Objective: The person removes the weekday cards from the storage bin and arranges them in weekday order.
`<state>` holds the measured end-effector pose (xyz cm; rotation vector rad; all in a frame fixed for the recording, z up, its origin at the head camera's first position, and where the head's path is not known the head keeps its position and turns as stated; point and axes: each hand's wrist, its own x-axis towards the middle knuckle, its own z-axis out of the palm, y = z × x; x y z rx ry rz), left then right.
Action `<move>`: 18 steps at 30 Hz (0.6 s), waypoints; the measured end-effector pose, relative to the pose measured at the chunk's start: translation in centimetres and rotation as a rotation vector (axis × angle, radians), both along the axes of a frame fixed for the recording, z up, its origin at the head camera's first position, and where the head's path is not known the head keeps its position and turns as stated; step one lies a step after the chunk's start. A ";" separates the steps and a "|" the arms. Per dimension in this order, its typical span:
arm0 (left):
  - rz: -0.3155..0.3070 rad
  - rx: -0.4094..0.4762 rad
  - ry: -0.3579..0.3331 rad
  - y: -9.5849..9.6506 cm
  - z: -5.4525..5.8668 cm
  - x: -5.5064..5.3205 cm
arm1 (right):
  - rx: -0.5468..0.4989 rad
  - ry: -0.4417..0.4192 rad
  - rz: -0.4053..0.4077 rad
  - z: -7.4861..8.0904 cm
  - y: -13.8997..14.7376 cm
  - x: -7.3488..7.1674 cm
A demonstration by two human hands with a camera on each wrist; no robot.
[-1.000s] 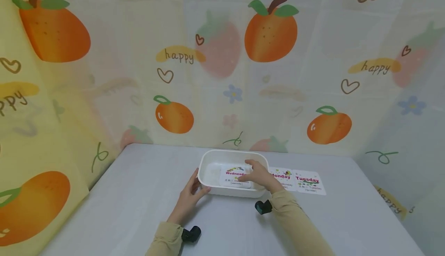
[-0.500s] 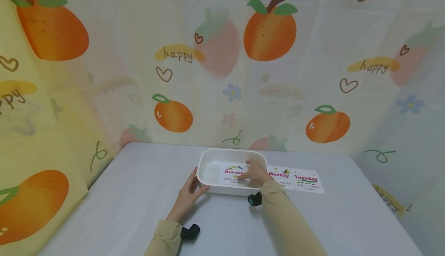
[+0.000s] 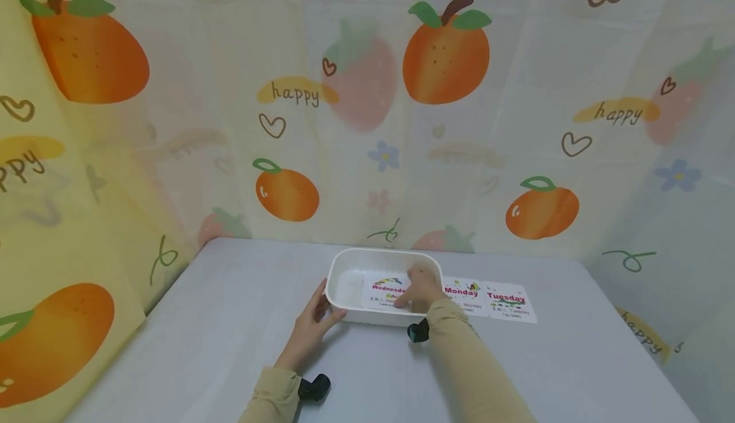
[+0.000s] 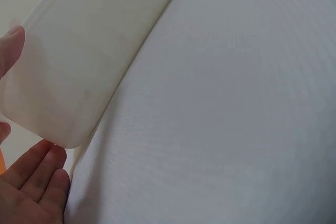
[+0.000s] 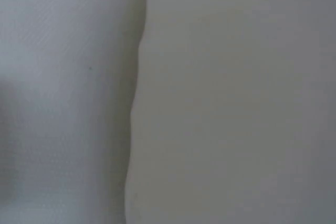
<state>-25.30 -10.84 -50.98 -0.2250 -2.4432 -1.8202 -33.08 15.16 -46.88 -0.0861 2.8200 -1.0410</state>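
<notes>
In the head view, a white plastic bin point(image 3: 356, 270) sits on the table. My left hand point(image 3: 310, 327) grips its near left corner, thumb on the front side and fingers at the left end; the left wrist view shows the fingertips point(image 4: 55, 153) at the bin's lower edge. Inside the bin lies a white card printed "Wednesday" point(image 3: 381, 295). My right hand point(image 3: 423, 286) reaches into the bin over the card's right part, thumb and index finger spread apart, the other fingers hidden. Only the bin's pale wall point(image 5: 226, 103) and white cloth fill the right wrist view.
Right of the bin, a "Monday" card point(image 3: 465, 295) and a "Tuesday" card point(image 3: 510, 302) lie side by side on the white tablecloth point(image 3: 241, 295). A fruit-patterned curtain point(image 3: 356, 180) stands behind the table and along its sides.
My right hand has shifted slightly left and deeper into the bin, its forearm swinging left with it. The left hand and bin have stayed in place.
</notes>
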 end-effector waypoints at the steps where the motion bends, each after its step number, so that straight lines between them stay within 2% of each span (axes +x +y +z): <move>1: 0.000 -0.002 0.002 0.0 0.0 0.0 | 0.001 -0.013 -0.004 0.1 0.0 0.1; 6: 0.001 0.009 0.004 0.0 0.1 0.1 | 0.002 -0.055 -0.028 0.7 -0.2 0.6; 18: 0.003 0.012 -0.008 -0.1 0.0 0.1 | -0.007 -0.030 -0.077 0.2 -0.3 0.3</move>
